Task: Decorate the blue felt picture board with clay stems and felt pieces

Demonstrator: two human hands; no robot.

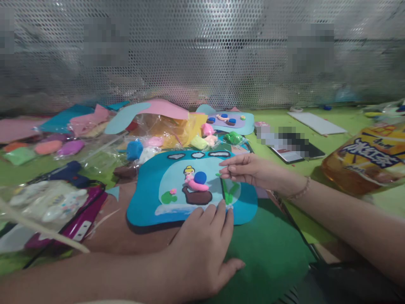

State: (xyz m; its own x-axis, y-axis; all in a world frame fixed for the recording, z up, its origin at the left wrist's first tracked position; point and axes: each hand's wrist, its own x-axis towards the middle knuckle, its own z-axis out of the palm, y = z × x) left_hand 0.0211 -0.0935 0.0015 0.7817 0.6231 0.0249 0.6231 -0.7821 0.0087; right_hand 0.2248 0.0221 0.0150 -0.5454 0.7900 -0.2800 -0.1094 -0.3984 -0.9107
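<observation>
A blue foam-sheet picture (141, 198) lies in front of me, with a light blue panel on it. Clay shapes decorate it: a yellow-haired figure with a pink body (198, 184), a round blue piece (200, 177), a brown boat shape (198, 196) and green stalks (232, 192) at the right. My left hand (207, 236) lies on the lower edge of the picture, fingers stretched out and thumb apart. Over the picture's right side, my right hand (253, 171) pinches a small green clay piece (218, 174) at its fingertips, just above the stalks.
Behind the picture lie bagged clay lumps, such as a blue one (134, 150), and a second decorated picture (248, 122). A phone (286, 152) and a bottle of tea (357, 162) are at the right. A magenta tool (82, 213) and pale cable (47, 234) occupy the left.
</observation>
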